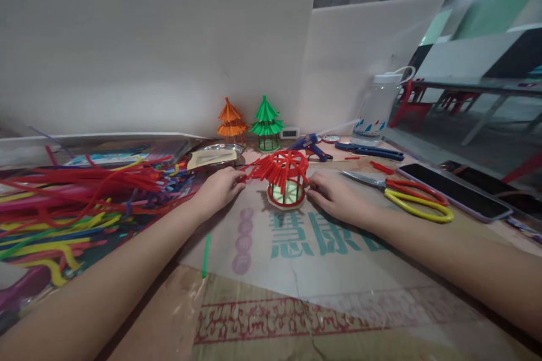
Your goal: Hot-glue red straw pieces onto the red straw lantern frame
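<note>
Left hand (220, 189) pinches red pavilion (286, 179) | right hand (334, 194) grip unclear | cardboard (322, 276), white partition (161, 39)

The head-worn camera is looking forward and down along both forearms, sitting close above the cardboard-covered table (339, 304) and facing the white board (161, 39) behind it, with the left hand (218, 189) and right hand (334, 196) lying near the frame's centre.
</note>
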`<state>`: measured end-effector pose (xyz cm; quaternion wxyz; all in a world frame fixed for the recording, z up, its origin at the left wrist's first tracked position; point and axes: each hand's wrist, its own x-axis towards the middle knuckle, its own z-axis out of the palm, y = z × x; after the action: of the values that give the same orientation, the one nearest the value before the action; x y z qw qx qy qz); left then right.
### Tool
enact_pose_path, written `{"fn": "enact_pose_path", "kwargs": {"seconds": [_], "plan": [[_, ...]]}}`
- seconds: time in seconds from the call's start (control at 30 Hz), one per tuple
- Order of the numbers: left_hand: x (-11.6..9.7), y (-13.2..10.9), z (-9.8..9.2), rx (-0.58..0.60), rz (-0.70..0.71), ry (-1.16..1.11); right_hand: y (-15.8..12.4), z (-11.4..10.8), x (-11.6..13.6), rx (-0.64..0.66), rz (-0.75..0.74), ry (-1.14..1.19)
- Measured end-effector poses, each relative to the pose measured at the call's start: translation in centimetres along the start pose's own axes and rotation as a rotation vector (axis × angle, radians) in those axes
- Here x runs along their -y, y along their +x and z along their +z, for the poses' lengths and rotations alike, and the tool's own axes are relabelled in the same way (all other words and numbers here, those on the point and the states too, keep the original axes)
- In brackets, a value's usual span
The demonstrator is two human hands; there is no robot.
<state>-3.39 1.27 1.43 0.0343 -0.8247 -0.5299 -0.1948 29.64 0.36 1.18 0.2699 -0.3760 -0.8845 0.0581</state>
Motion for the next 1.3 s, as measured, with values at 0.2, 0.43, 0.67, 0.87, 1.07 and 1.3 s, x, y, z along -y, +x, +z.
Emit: {"fn": "enact_pose_path", "kwargs": {"seconds": [0.2, 0.43, 0.67, 0.87, 1.07, 1.3], "plan": [[-0.2, -0.1, 0.0, 0.031, -0.024, 0.073, 0.0, -0.1, 0.3, 0.032, 0.008, -0.011], [-1.1, 0.3, -1.9, -0.103, -0.186, -0.135, 0.1, -0.3, 0.5, 0.043, 0.008, -0.029], [-0.4, 0.6, -1.6, -0.119, -0.188, -0.283, 0.0, -0.2, 0.4, 0.050, 0.001, -0.014], [-0.1, 0.7, -1.1, -0.043, -0.198, -0.321, -0.2, 0.0, 0.2, 0.037, -0.013, -0.035], [-0.5, 0.6, -1.9, -0.083, -0.181, -0.188, -0.2, -0.1, 0.2, 0.046, -0.013, -0.047], [-2.0, 0.5, -2.0, -0.085, -0.208, -0.173, -0.2, -0.3, 0.4, 0.048, -0.036, -0.021]]}}
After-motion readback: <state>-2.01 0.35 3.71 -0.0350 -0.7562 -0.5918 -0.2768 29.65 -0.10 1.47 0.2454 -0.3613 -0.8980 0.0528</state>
